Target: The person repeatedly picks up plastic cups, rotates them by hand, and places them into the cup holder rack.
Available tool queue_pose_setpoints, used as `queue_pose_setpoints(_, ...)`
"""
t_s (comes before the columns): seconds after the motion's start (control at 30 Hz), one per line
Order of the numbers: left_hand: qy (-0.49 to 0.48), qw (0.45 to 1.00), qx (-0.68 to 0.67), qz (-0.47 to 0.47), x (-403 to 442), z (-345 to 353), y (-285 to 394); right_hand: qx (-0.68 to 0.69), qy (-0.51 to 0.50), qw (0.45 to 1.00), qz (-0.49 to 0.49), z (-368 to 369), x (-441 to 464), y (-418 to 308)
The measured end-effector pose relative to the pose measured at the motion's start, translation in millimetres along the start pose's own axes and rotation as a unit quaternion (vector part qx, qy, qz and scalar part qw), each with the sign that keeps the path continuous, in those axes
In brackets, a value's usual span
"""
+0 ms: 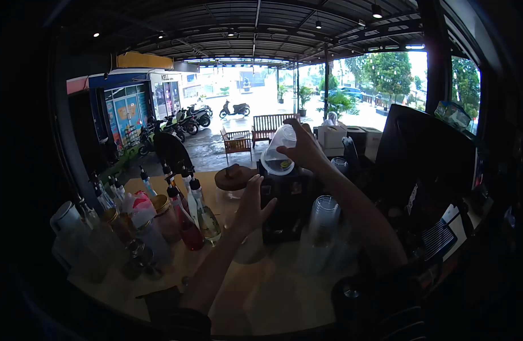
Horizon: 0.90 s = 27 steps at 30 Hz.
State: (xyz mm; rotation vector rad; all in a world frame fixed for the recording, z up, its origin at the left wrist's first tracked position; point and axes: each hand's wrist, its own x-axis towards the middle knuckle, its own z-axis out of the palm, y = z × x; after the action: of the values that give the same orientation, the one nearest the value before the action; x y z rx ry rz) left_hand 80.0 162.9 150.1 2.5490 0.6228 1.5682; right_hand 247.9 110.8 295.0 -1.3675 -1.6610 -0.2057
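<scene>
Clear plastic cup [277, 156], one, tilted, wide end lowest, at the dark box's [284, 202] top edge; contact unclear. Right hand [301, 146]: fingers curled round the cup's side, gripping. Left hand [253, 209]: empty, fingers spread, below and left of the cup. Stacked clear cups [325, 211], right of the box. Pump bottles [207, 220], several, left on the worktop [267, 290].

The plastic cup [275, 150] was clear, and a yellow-green spot [284, 163] showed on it. The table [273, 295] was light brown. 1 bottle [190, 235] looked red, and the bottle beside it [209, 224] looked pale yellow; both had black pumps [195, 184]. 2 jar lids [159, 203] were gold. The bag [142, 208] was pink and white. The bench [273, 124] was striped brown.
</scene>
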Motion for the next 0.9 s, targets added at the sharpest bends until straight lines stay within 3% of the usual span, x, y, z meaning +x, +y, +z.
queue_pose_setpoints(0.23,-0.067,0.993,0.099,-0.014,2,-5,-3,-0.116,-0.134,0.984,0.02,43,51,25)
queue_pose_setpoints(0.27,-0.067,0.993,0.102,-0.011,2,-6,-3,-0.125,-0.125,0.983,0.04,51,55,28)
queue_pose_setpoints(0.37,-0.062,0.993,0.097,-0.002,3,-8,-2,-0.118,-0.262,0.942,0.175,46,59,5)
queue_pose_setpoints(0.8,-0.05,0.993,0.111,-0.008,-1,-5,-2,-0.16,-0.402,0.873,0.227,85,57,37)
queue_pose_setpoints(0.87,-0.043,0.993,0.108,0.004,-1,-4,-4,-0.269,-0.472,0.819,0.182,84,56,28)
queue_pose_setpoints(0.9,-0.044,0.993,0.107,0.004,-1,-3,-4,-0.269,-0.473,0.819,0.183,88,57,33)
